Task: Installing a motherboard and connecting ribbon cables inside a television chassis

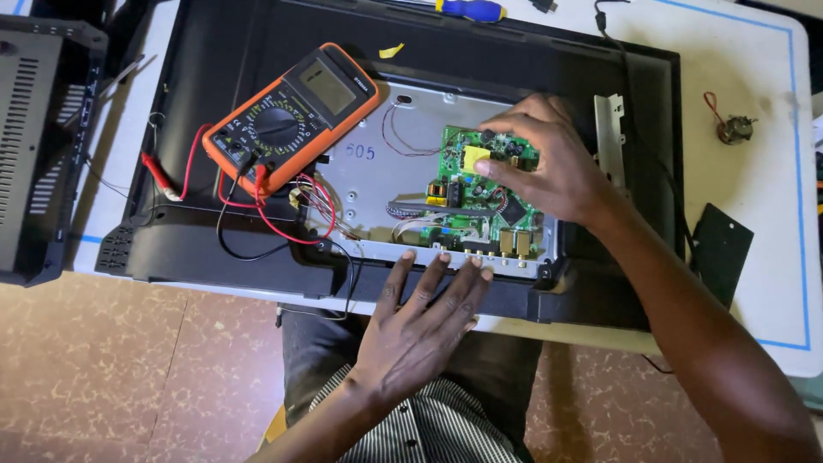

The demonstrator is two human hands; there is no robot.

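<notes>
A flat-screen television [214,51] lies face down on the white table [754,214], its back cover off. A green circuit board [470,193] sits on the grey metal plate [369,184] inside. My right hand [544,159] rests on the board, thumb against a yellow component [474,157], fingers curled over the top edge. My left hand [424,321] lies flat, fingers spread, on the near black frame, fingertips touching the row of connectors [480,250]. Neither hand holds anything.
An orange multimeter [296,111] lies on the television's left part, its red and black leads [257,219] trailing to the board. A black device [34,146] stands far left. A screwdriver [470,9], a small motor part [735,129] and a black plate [718,249] lie around.
</notes>
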